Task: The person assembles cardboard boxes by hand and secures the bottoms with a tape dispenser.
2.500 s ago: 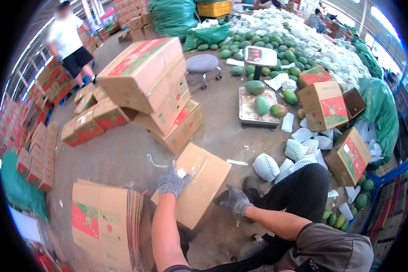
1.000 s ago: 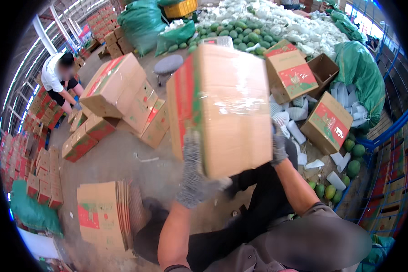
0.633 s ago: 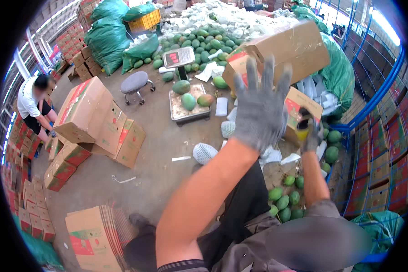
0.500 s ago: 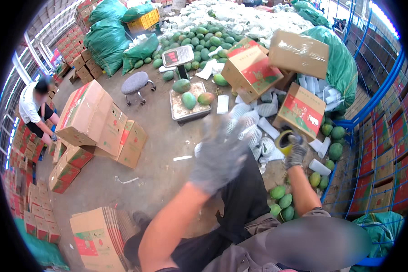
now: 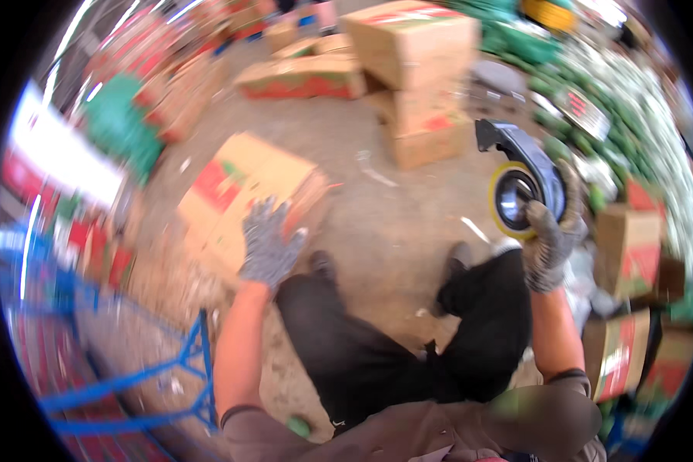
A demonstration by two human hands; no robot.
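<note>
On the concrete floor, just ahead of the knees, a flattened cardboard box is now being reached for by the gloved left hand, its grip spread open, where half a second ago that hand was raised in the air. The tape dispenser is still being gripped in the closed right hand, lifted at the right, so a fresh box is judged to be coming up for taping.

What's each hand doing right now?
Left hand: open, fingers spread on the flat cardboard stack.
Right hand: shut on the tape dispenser.
</note>
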